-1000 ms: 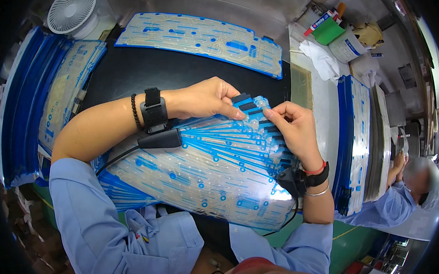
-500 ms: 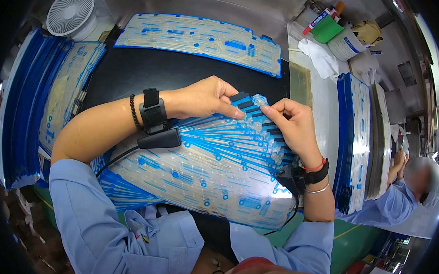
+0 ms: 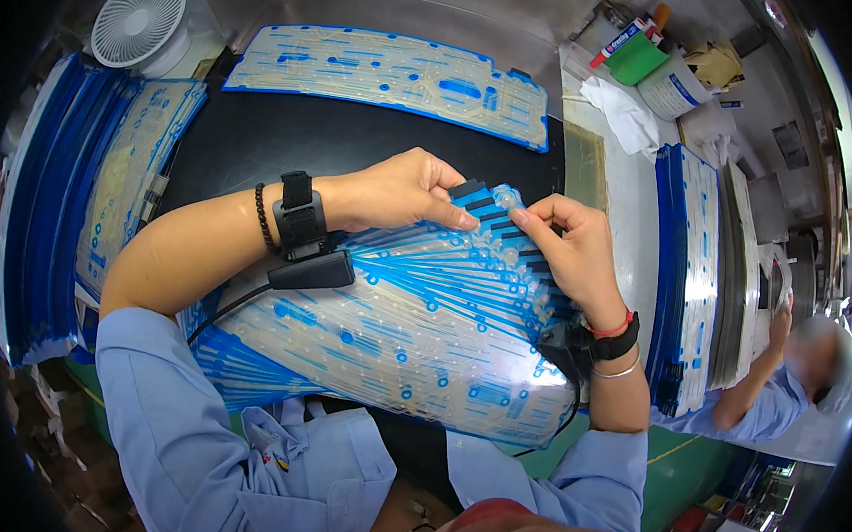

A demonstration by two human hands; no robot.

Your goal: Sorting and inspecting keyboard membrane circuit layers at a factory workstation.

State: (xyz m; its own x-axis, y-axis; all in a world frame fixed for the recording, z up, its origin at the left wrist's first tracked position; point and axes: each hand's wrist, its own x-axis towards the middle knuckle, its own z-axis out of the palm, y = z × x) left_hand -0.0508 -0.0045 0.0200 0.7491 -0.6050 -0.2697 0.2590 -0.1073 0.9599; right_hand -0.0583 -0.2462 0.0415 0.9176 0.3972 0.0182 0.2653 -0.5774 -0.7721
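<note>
A fanned stack of clear, flexible keyboard membrane sheets [image 3: 383, 346] with blue printed lines lies bent across the space in front of me. My left hand [image 3: 412, 193] pinches the far edge of the stack between thumb and fingers, beside the black tab ends [image 3: 487, 211]. Just right of it, my right hand [image 3: 574, 243] is closed, with thumb and fingertips at the same stepped edge. Its fingertips hide exactly how many sheets they grip. On each wrist sits a black strap with a small dark device and cable.
Another membrane sheet [image 3: 379, 63] lies at the back of the black mat [image 3: 259, 134]. More stacks stand left [image 3: 62, 218] and right [image 3: 687, 280]. A white fan [image 3: 138, 20] is at back left. Near a white cloth [image 3: 631, 121] stands a tub [image 3: 671, 91]. A co-worker [image 3: 767, 380] sits far right.
My hands stay at nearly the same place, and the fanned sheets have shifted slightly. At far right, the co-worker's forearm has risen.
</note>
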